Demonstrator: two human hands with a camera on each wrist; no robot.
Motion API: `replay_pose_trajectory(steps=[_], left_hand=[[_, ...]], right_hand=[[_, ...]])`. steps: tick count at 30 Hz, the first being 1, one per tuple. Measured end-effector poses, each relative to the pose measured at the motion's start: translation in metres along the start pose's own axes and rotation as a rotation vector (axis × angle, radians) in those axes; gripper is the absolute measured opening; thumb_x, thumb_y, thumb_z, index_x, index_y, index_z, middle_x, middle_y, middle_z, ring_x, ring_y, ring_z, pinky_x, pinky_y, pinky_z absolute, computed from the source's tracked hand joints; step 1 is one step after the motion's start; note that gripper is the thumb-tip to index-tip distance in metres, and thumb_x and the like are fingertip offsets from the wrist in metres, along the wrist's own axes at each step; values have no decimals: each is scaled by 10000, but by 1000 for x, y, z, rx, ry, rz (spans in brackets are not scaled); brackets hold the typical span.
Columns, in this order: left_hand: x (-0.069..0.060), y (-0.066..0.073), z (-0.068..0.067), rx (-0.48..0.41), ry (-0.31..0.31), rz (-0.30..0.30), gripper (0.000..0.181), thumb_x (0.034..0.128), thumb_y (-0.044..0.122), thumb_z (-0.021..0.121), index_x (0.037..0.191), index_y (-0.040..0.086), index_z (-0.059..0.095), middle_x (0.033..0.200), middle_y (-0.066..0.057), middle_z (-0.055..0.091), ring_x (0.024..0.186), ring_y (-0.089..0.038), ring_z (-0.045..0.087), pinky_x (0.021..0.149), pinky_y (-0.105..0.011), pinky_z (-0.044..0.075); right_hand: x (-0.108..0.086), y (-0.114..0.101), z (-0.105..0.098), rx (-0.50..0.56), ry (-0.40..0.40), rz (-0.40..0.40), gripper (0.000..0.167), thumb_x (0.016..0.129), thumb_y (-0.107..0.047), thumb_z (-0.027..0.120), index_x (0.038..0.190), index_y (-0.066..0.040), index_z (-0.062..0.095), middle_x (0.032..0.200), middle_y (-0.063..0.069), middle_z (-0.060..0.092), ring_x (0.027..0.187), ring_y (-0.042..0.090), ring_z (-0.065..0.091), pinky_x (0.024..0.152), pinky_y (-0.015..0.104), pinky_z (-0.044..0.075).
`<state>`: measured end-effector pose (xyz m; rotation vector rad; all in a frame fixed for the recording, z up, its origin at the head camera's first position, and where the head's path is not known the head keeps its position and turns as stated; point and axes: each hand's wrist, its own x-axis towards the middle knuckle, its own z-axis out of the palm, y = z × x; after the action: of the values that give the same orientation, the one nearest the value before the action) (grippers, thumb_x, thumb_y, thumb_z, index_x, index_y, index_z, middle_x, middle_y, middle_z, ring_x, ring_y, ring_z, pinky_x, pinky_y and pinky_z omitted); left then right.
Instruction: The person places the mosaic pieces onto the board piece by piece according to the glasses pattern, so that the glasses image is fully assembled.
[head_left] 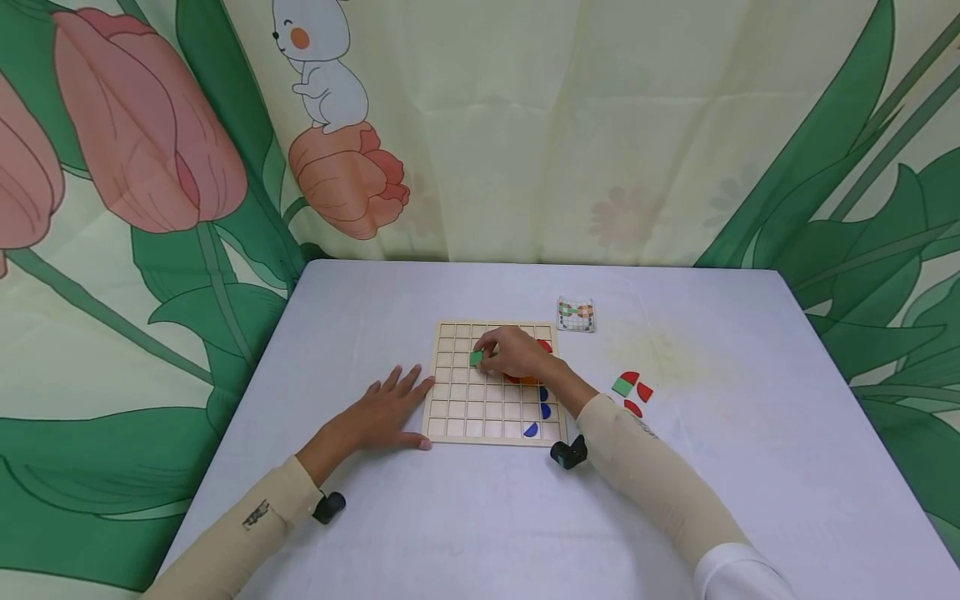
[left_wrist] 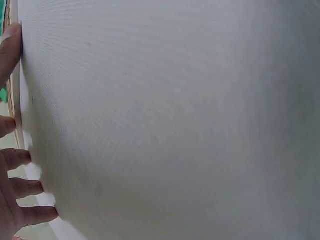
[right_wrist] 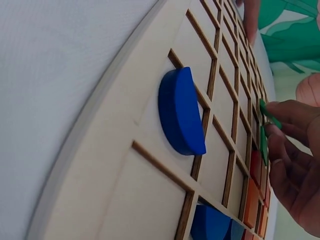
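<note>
A wooden grid board lies on the table. My right hand is over its upper middle, with thumb and finger pinching a green block. Just under it in the right wrist view, another green block sits in the grid. My left hand is spread on the table, its thumb and a fingertip touching the board's left edge. Blue half-round blocks lie along the board's right side. Red and orange blocks are partly hidden behind my right hand and wrist.
Right of the board, several loose red pieces lie near a green one. A small pattern card rests beyond the board's upper right corner. Printed curtains hang behind the white-covered table.
</note>
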<state>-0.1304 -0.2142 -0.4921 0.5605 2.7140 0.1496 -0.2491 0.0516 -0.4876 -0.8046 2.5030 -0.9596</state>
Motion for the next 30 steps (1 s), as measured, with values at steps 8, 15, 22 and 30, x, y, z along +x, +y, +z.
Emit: replay_pose_trajectory(steps=[8,15,22,30], left_hand=[[2,-1,2,-3,-6,1,1059,820,723,649,1621,203,192,1692,-127,111,1539,-454,95,1149,-679,250],[0,0,-1,-7,-2,8,1053,818,716,657,1616,188,218,1687,-144,132,1533,-467,112,1140,-686,257],[0,3,-3,4,-2,2,1046,821,708,662,1616,191,220,1685,-147,144,1530,-467,129,1138,-679,272],[0,4,-4,0,-1,-2,1045,818,701,671,1615,193,224,1683,-149,149,1529,-468,132,1137,-679,273]], right_hand=[[-1,-5,-1,-46,-2,7,254,889,-188,772,1124,-98,742,852,-23,694,746,121,574,682,254,448],[-1,-3,-2,-58,-1,22,244,884,-204,780,1108,-110,757,857,-22,701,737,114,579,656,247,441],[-1,-1,-3,-81,20,3,170,892,-189,772,1046,-118,782,868,-13,720,759,105,602,660,241,455],[0,-1,-2,-108,24,-19,165,894,-189,768,1044,-121,774,865,-15,711,768,109,600,673,250,459]])
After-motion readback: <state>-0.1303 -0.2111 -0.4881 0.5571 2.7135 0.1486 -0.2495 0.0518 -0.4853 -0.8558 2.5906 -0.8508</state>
